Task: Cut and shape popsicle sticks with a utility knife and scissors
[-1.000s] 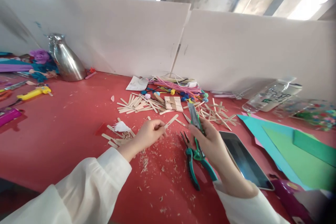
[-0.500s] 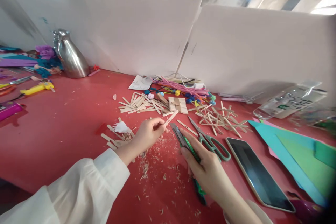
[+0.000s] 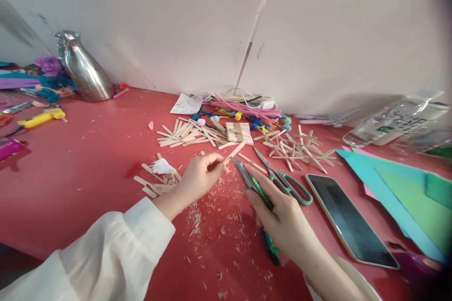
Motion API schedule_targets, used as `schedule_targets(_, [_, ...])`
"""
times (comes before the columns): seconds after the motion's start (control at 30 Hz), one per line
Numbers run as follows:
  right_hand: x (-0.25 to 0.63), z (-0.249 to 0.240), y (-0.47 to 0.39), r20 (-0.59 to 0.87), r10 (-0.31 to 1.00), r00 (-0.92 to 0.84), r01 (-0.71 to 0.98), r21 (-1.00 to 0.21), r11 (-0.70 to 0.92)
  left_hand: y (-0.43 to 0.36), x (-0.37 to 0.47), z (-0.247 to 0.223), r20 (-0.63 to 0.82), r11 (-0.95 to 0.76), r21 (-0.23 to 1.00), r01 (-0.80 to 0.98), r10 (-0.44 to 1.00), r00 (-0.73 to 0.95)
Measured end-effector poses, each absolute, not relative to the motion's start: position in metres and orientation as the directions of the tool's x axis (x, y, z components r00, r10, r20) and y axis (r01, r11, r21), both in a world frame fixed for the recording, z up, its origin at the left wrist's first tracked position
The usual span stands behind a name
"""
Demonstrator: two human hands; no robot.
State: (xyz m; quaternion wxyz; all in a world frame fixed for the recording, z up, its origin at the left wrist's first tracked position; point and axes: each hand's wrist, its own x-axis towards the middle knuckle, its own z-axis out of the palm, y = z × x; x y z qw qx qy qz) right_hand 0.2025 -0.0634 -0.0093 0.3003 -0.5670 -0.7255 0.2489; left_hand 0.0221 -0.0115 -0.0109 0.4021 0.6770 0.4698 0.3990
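Note:
Pinched between the thumb and fingers of my left hand [image 3: 203, 175] is a wooden craft stick [image 3: 236, 150], its free end pointing up and to the right. My right hand [image 3: 278, 211] grips a green and black utility knife [image 3: 260, 191], blade out. The blade tip lies close to the stick; whether they touch I cannot tell. Wood shavings [image 3: 219, 225] are scattered over the red table [image 3: 116, 160] below both hands. Green-handled scissors [image 3: 287, 183] lie just beyond my right hand, beside a single loose stick [image 3: 252, 162].
Piles of craft sticks [image 3: 183, 132] and crossed sticks [image 3: 296, 148] lie behind the hands. At right are a phone [image 3: 349, 221], coloured paper [image 3: 395, 188] and a plastic bottle [image 3: 395, 120]. A steel jug [image 3: 86, 68] and yellow glue gun [image 3: 42, 118] are at left.
The view has tilted down slightly, so the table sits higher in the picture. Both hands keep their grips, with the knife blade still near the stick.

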Motion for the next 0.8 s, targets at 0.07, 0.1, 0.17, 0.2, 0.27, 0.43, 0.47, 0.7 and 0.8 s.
schedule_targets(0.07, [0.202, -0.009, -0.063, 0.158, 0.97, -0.183, 0.67, -0.702, 0.241, -0.011, 0.021, -0.012, 0.172, -0.246, 0.914, 0.321, 0.955, 0.242])
schedule_targets(0.1, [0.202, -0.009, -0.064, 0.161, 0.97, -0.181, 0.669, -0.703, 0.242, -0.011, 0.021, -0.013, 0.182, -0.256, 0.908, 0.331, 0.954, 0.238])
schedule_targets(0.17, [0.202, -0.007, -0.064, 0.17, 0.97, -0.173, 0.668, -0.704, 0.242, -0.011, 0.02, -0.014, 0.204, -0.276, 0.894, 0.355, 0.953, 0.226])
schedule_targets(0.2, [0.201, -0.007, -0.065, 0.176, 0.97, -0.168, 0.668, -0.704, 0.243, -0.012, 0.02, -0.015, 0.215, -0.285, 0.886, 0.366, 0.951, 0.22])
schedule_targets(0.27, [0.201, -0.007, -0.066, 0.186, 0.969, -0.162, 0.669, -0.701, 0.246, -0.012, 0.02, -0.014, 0.234, -0.3, 0.871, 0.388, 0.949, 0.21])
schedule_targets(0.43, [0.198, -0.012, -0.068, 0.188, 0.976, -0.113, 0.602, -0.768, 0.218, -0.015, 0.023, -0.013, 0.287, -0.34, 0.837, 0.428, 0.94, 0.185])
schedule_targets(0.47, [0.197, -0.012, -0.069, 0.165, 0.981, -0.102, 0.578, -0.793, 0.193, -0.015, 0.024, -0.013, 0.292, -0.343, 0.835, 0.43, 0.939, 0.182])
schedule_targets(0.7, [0.19, -0.009, -0.07, 0.019, 0.996, -0.082, 0.528, -0.847, 0.059, -0.018, 0.027, -0.012, 0.32, -0.363, 0.81, 0.46, 0.932, 0.172])
schedule_targets(0.8, [0.189, -0.009, -0.07, 0.024, 0.997, -0.077, 0.516, -0.854, 0.06, -0.018, 0.028, -0.011, 0.316, -0.359, 0.814, 0.457, 0.933, 0.172])
